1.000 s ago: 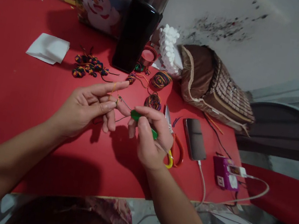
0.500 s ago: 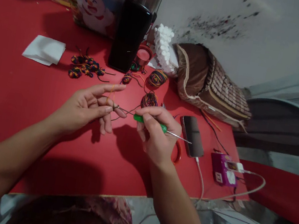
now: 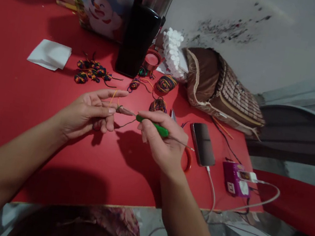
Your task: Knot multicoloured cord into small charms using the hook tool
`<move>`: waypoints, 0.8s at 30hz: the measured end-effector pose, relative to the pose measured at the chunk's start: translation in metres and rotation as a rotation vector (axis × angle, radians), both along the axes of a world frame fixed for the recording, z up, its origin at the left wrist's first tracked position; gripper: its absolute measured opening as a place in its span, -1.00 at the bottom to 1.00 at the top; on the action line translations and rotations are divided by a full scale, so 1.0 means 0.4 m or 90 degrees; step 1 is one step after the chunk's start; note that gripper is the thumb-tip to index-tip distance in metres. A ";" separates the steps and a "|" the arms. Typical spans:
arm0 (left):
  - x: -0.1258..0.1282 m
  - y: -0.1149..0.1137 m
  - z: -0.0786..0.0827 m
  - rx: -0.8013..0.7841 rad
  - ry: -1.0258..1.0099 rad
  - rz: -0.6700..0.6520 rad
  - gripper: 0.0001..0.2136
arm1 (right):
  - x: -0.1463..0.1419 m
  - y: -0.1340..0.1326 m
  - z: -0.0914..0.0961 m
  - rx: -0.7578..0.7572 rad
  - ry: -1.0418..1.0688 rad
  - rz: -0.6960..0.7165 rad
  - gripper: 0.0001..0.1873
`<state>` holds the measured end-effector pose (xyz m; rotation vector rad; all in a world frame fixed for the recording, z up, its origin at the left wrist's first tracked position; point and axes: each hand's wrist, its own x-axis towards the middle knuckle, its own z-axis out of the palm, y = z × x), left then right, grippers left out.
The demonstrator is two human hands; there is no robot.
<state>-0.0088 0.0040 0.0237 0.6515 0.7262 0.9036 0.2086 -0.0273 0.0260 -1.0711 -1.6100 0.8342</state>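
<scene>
Head view. Left hand (image 3: pixel 87 114): thumb and fingers pinched on the yarn (image 3: pixel 114 96), its orange strand looped over the extended index finger; remaining fingers loosely curled. Right hand (image 3: pixel 165 141): closed in a pen-like grip on the green-handled hook (image 3: pixel 155 129), whose metal shaft points left and meets the yarn at the left fingertips. Rear shaft projects past the right hand toward the phone (image 3: pixel 203 143). Both forearms reach forward from below, hands near each other. Yarn bundle (image 3: pixel 158 104) just beyond right fingers; knotted yarn pieces (image 3: pixel 92 72) beyond left hand.
</scene>
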 end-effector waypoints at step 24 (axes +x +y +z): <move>0.071 -0.064 -0.040 0.257 0.197 0.102 -0.50 | -0.100 -0.005 -0.061 -0.303 0.168 0.111 -0.68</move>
